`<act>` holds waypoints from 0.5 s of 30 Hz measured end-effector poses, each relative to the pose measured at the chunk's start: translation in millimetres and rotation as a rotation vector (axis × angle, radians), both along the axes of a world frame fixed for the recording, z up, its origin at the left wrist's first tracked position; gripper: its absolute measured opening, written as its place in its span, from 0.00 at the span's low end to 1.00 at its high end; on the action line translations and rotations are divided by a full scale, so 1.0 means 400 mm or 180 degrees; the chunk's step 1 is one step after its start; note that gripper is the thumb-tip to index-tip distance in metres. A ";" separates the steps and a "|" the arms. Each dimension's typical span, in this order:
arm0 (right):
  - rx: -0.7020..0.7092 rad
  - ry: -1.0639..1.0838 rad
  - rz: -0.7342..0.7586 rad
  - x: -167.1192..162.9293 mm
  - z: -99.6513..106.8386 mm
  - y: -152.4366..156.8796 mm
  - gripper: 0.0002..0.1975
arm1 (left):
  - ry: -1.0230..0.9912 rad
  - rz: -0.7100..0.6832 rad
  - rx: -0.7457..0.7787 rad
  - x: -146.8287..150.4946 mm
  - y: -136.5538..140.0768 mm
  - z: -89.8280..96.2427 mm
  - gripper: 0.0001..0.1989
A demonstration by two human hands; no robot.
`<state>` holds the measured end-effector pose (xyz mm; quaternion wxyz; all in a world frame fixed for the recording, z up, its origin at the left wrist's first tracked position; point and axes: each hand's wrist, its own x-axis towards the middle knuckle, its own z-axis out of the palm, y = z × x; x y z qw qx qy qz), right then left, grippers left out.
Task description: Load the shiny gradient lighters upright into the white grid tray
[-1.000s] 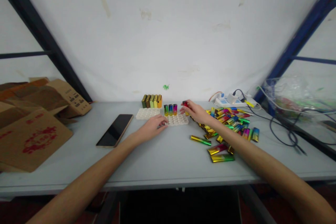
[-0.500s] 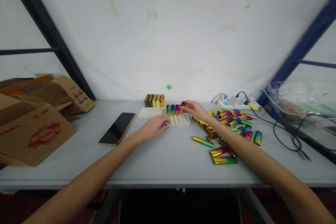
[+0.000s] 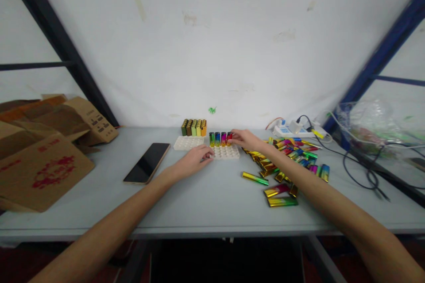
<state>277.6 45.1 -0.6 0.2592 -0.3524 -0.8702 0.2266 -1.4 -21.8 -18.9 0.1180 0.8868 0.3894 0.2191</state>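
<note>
While your right hand (image 3: 247,140) reaches forward over the table (image 3: 206,199), its fingertips are pinched on a small red lighter (image 3: 229,138) with a shiny metallic skin, upright at the right end of a short row. Just left of that hand stand three more lighters (image 3: 217,139) of the same glossy kind, their colours running from gold-green through blue to pink, all upright and close together along the far edge of a white socket tray (image 3: 227,152). The rest of that tray's round sockets, nearer to you than the hand, hold nothing that shows. Your left hand (image 3: 192,162) lies low and loosely curled with its fingertips at the tray's near left corner; it grips nothing, though whether it presses the tray or only rests beside it cannot be told. Beyond that left hand sits a second white tray (image 3: 188,143), with a row of matte lighters (image 3: 194,128) in olive, brown, green, yellow and orange at its far edge. To the right of your right hand, and under its wrist and forearm, a loose pile of rainbow lighters (image 3: 292,157) lies flat and scattered. Well left of your left hand a dark phone (image 3: 146,163) lies face up, with folded cardboard boxes (image 3: 43,150) farther out.
</note>
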 end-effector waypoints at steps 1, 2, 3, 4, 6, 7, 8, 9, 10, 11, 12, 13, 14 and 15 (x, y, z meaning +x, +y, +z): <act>0.0002 -0.0017 0.0026 0.002 -0.003 0.000 0.13 | 0.0009 0.0003 0.0002 0.000 0.000 0.001 0.09; 0.0028 -0.0028 0.0036 0.004 -0.004 0.000 0.14 | 0.0021 0.0003 0.0007 0.000 -0.001 0.001 0.09; 0.0056 -0.0026 0.0035 0.005 -0.004 0.000 0.14 | 0.0035 -0.0002 0.0013 0.000 0.000 0.001 0.09; 0.0064 -0.0017 0.0033 0.004 -0.002 0.000 0.15 | 0.0048 -0.0006 0.0024 0.000 0.001 0.000 0.09; 0.0010 -0.0027 0.0045 0.002 0.005 0.002 0.16 | 0.0062 -0.0009 0.0046 -0.001 0.003 -0.002 0.09; -0.0022 -0.0064 0.0060 0.001 0.010 0.003 0.17 | 0.0063 -0.0011 0.0051 -0.002 0.004 -0.003 0.09; -0.0043 -0.0115 0.0082 0.002 0.014 0.005 0.17 | 0.0060 -0.0013 0.0050 -0.002 0.004 -0.003 0.09; -0.0060 -0.0160 0.0112 0.004 0.019 0.007 0.17 | 0.0056 -0.0014 0.0044 -0.003 0.004 -0.003 0.09; -0.0081 -0.0183 0.0145 0.009 0.023 0.009 0.17 | 0.0049 -0.0019 0.0033 -0.003 0.004 -0.003 0.09; -0.0094 -0.0181 0.0164 0.017 0.027 0.011 0.15 | 0.0039 -0.0024 0.0020 -0.003 0.003 -0.002 0.09; -0.0085 -0.0164 0.0147 0.028 0.031 0.013 0.14 | 0.0029 -0.0029 0.0009 -0.003 0.002 -0.001 0.09; -0.0060 -0.0151 0.0091 0.043 0.034 0.014 0.13 | 0.0018 -0.0033 -0.0001 -0.002 0.000 0.000 0.09; 0.0028 -0.0189 -0.0026 0.061 0.036 0.014 0.12 | 0.0008 -0.0036 -0.0008 -0.002 -0.001 0.002 0.09; 0.0147 -0.0297 -0.0176 0.081 0.038 0.013 0.12 | 0.0001 -0.0036 -0.0018 -0.001 -0.002 0.003 0.08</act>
